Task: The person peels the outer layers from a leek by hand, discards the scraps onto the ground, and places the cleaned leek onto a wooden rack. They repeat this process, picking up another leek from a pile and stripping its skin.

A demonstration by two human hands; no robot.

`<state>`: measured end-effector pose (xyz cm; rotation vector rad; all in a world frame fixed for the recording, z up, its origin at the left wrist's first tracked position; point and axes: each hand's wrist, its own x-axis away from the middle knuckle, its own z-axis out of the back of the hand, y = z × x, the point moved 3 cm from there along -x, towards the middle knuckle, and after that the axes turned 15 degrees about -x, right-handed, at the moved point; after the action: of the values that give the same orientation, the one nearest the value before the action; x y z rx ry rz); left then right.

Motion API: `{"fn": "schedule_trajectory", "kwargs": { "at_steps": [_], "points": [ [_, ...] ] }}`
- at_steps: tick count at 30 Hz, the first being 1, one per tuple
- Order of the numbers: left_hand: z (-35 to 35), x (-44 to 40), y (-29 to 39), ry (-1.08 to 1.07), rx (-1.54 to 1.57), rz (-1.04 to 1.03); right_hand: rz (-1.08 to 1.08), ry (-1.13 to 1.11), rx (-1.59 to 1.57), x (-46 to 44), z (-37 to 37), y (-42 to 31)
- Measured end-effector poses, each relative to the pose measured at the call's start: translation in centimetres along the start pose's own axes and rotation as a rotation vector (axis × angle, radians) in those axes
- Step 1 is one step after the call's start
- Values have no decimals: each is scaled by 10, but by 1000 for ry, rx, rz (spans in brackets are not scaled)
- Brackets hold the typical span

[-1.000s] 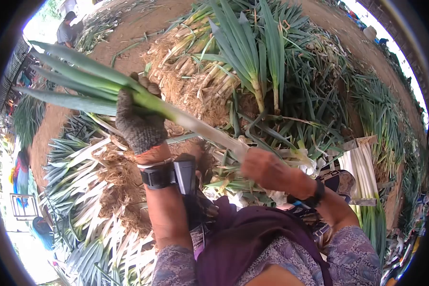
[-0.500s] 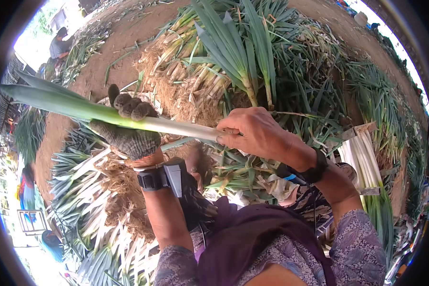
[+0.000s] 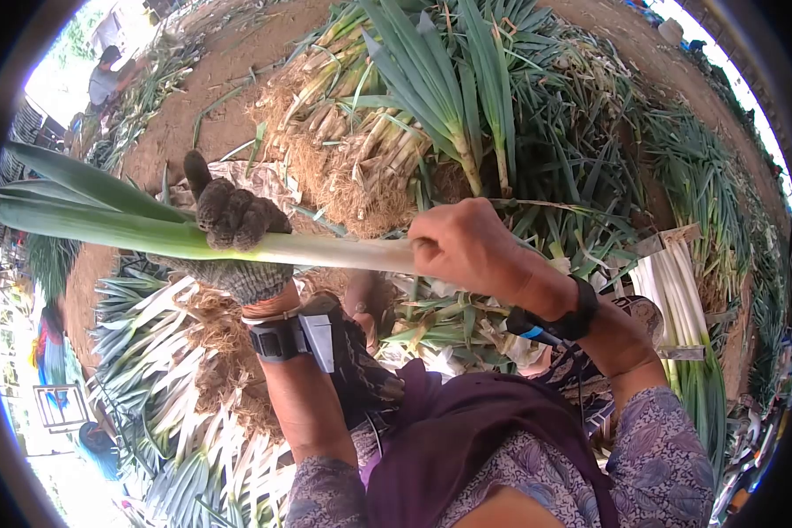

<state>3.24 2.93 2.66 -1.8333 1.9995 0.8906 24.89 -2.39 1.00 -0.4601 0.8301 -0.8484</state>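
The gloved left hand [image 3: 238, 220] has most fingers wrapped around a leek [image 3: 348, 253], leaves to the left. The bare right hand [image 3: 480, 255] has its fingers clamped on the white right end.

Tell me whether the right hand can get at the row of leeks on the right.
Probably yes: the row of leeks lies on that side, its white stretch uncovered, though the right hand is at the end of the held leek.

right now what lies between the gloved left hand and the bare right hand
In the head view, the leek's pale stem spans from the gloved left hand to the bare right hand.
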Motion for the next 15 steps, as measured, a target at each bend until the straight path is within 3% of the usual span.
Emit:
{"fn": "schedule_trajectory", "kwargs": {
  "at_steps": [1,4,5,7,11,14,15],
  "points": [
    [0,-1,-1,-22,22,15,-104,-15,-156,1,1,7],
    [8,-5,-6,187,-236,-12,-437,-9,-686,8,7,32],
    [5,-3,-13,400,-300,-32,-563,22,-907,12,4,43],
    [-8,-2,-25,460,-477,-69,-765,123,-1210,19,8,52],
    [18,3,-14,585,-454,-138,-935,641,-1630,46,20,74],
    [31,5,-4,810,-556,-133,-926,856,-1656,84,52,138],
    [30,5,-7,827,-455,-110,-891,871,-1586,89,63,145]
  ]
}}
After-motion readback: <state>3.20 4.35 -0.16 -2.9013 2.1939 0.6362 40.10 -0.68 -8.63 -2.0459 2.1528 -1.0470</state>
